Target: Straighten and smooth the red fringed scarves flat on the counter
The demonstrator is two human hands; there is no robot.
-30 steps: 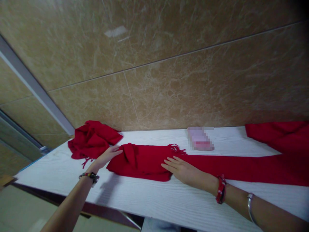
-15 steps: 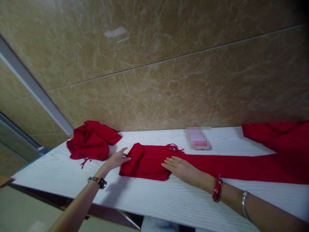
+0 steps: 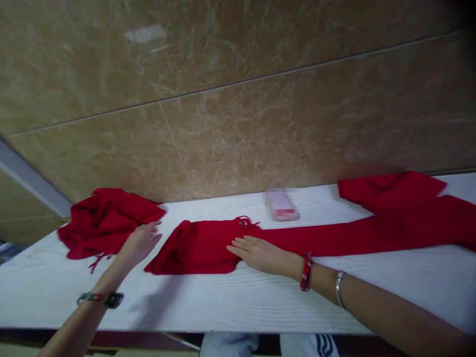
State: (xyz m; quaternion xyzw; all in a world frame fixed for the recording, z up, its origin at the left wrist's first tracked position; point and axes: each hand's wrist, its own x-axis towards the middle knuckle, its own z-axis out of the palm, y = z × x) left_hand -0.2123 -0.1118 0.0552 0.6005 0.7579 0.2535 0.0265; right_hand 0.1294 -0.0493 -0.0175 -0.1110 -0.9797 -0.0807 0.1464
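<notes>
A long red scarf lies along the white table, its fringed left part doubled over into a flat folded section. Flat on that folded part rests my right hand, fingers stretched out. My left hand hovers left of the fold with its fingers apart and nothing in them. It is nearest to a crumpled red cloth with fringe, and to the scarf's left edge, touching neither as far as I can tell. The scarf's right stretch bends back toward the wall.
The white table runs along a brown marbled tile wall. A pixelated pink, phone-like item lies at the wall side. A grey metal strip climbs the wall at left. Below the front edge show light trousers.
My left hand has drawn away leftward from the scarf's folded edge, and that edge now slants flatter. My right hand stays on the fold. The view has swung right.
</notes>
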